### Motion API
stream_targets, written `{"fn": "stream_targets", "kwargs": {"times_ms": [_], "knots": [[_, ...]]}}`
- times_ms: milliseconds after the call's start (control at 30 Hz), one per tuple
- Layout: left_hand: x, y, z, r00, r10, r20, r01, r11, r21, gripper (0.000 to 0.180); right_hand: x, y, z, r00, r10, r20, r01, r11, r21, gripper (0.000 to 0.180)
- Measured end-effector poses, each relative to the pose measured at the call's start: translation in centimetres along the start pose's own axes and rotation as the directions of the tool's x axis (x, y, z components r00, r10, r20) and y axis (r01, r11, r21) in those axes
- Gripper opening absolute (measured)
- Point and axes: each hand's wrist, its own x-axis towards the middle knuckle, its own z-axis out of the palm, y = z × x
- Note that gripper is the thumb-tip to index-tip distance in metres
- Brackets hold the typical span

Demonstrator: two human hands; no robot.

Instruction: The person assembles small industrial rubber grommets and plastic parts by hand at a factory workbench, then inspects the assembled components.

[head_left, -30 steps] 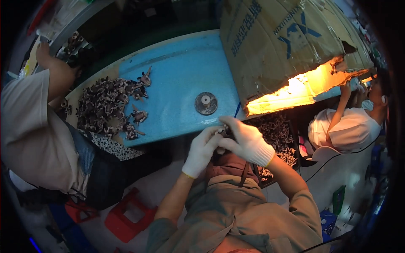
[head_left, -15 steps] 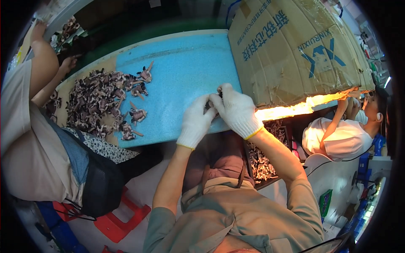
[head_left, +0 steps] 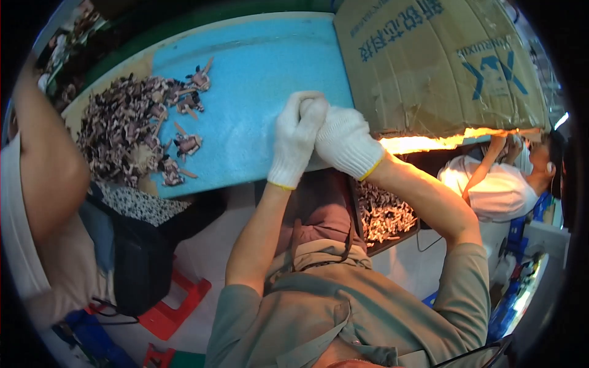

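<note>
My left hand [head_left: 293, 138] and my right hand [head_left: 348, 140], both in white knit gloves with yellow cuffs, are pressed together above the near part of a light-blue mat [head_left: 245, 80]. Their fingers are closed around one another, and whatever lies between them is hidden. To the left of the hands lies a heap of small pinkish-brown and black figurine-like pieces [head_left: 123, 126]. A few single pieces rest apart on the mat, such as one piece [head_left: 187, 144] at the edge of the heap.
A large cardboard box [head_left: 423, 73] walls off the mat's right side, with a bright glow [head_left: 423, 144] along its lower edge. Below my right forearm stands a dark tray [head_left: 392, 242] of small pale pieces. One person's arm [head_left: 49, 165] is close at left; another person [head_left: 497, 184] sits at right.
My hands have come together, the left one rising and closing against the right; the small dark thing at the fingertips is now hidden. The person at left has leaned in closer, and my view has shifted.
</note>
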Motion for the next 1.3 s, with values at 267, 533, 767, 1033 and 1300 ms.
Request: {"fn": "stream_targets", "kwargs": {"times_ms": [267, 533, 767, 1033, 1300], "knots": [[1.5, -3.2, -0.9, 0.999, 0.049, -0.024, -0.046, 0.993, 0.106, 0.032, 2.1, 0.7, 1.6, 0.965, -0.136, 0.223, 0.117, 0.988, 0.096, 0.015], [1.8, -4.1, -1.4, 0.979, 0.201, 0.031, -0.203, 0.966, 0.160, 0.036, 1.9, -0.1, 1.6, 0.998, -0.034, 0.061, 0.029, 0.996, 0.080, 0.020], [-0.1, -0.6, -2.7, 0.982, 0.116, -0.150, -0.094, 0.985, 0.144, 0.047, -0.3, 1.4, 2.4, 0.960, 0.193, -0.200, -0.060, 0.846, 0.530, 0.035], [-4.9, 0.3, -3.1, 0.882, -0.404, 0.241, 0.445, 0.883, -0.149, 0.038, -5.0, 0.3, 1.0, 0.919, 0.037, -0.392, 0.145, 0.894, 0.425, 0.037], [-5.2, 2.8, -5.3, 0.983, 0.121, 0.137, -0.174, 0.849, 0.498, 0.034, -8.1, -0.6, -2.2, 0.877, 0.173, 0.448, -0.441, -0.082, 0.894, 0.051]]}}
